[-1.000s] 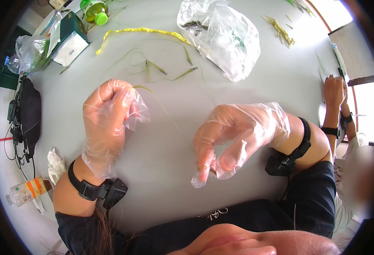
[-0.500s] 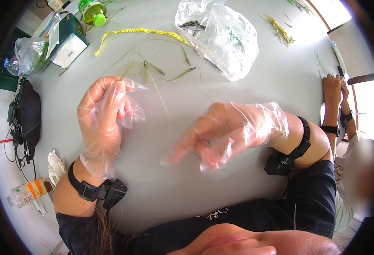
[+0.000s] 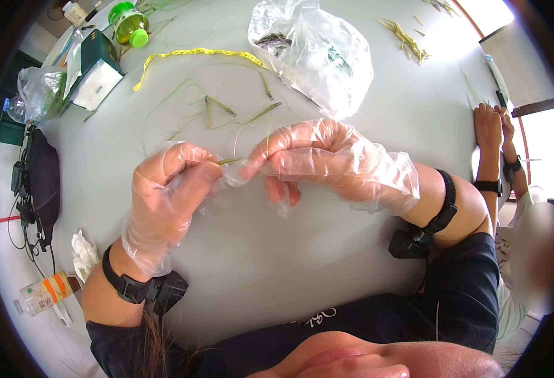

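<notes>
My left hand (image 3: 171, 192), in a clear plastic glove, pinches a short green grass-like strip (image 3: 230, 160) between thumb and forefinger. Beside its free end, my right hand (image 3: 330, 154), gloved the same way, has thumb and forefinger closed on a thin green strand (image 3: 267, 140). Fingertips partly hide whether strand and strip touch. Just beyond my hands lie several small green bundles with dark metal-looking ends, among them one bundle (image 3: 263, 113), with fine loose strands around them.
A yellow measuring tape (image 3: 201, 51) curves across the table before a clear plastic bag (image 3: 337, 63) holding dark small pieces. At far left stand a green-capped bottle (image 3: 129, 25) and a tissue box (image 3: 99, 79). Dry strips (image 3: 406, 41) lie far right, near another person's hands (image 3: 490, 126).
My right hand has moved up and left to meet my left hand, and its fingers have closed on a strand. The left hand has turned and come slightly right with the strip.
</notes>
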`<state>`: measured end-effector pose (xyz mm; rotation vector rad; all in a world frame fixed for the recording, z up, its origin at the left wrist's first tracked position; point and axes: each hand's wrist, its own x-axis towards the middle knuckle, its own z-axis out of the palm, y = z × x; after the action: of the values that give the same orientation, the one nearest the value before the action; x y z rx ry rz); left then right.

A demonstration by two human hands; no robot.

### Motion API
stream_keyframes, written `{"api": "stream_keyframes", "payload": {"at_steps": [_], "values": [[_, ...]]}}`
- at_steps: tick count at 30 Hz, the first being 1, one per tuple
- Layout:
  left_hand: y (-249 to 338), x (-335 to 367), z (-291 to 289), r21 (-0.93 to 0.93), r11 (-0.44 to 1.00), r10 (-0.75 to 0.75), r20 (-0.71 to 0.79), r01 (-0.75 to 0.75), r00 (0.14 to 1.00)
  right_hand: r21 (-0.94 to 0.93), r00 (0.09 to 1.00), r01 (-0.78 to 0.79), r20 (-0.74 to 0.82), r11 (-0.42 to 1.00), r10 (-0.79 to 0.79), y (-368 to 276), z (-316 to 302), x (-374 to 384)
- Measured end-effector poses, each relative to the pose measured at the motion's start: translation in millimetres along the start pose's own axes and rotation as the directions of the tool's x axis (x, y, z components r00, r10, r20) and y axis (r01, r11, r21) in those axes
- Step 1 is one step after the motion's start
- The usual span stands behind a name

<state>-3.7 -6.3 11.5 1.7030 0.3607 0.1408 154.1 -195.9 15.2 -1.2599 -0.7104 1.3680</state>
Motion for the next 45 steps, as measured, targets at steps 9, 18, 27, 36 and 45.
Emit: {"api": "stream_keyframes", "payload": {"at_steps": [9,18,27,36,45], "values": [[-2,2,1,-0.090,0.993,0.062,-0.106,-0.072,0.992,-0.236,0.998,-0.050,-0.038,0.970,0.042,-11,4,-3],[-7,2,2,-0.129,0.992,-0.009,-0.091,-0.002,0.996,-0.047,0.995,0.043,-0.091,0.998,-0.048,-7,1,-1],[-9,5,-1,-0.117,0.990,0.063,-0.131,-0.078,0.989,-0.292,0.998,0.022,0.069,0.956,-0.002,-6,-2,-2],[-13,7,-5,-0.149,0.982,0.091,-0.143,-0.112,0.986,-0.262,1.000,-0.028,-0.013,0.965,0.026,-2,1,0],[-7,6,3,-0.127,0.991,-0.038,-0.008,0.036,0.999,-0.164,0.994,0.066,0.093,0.984,-0.051,-1,-6,2]]}}
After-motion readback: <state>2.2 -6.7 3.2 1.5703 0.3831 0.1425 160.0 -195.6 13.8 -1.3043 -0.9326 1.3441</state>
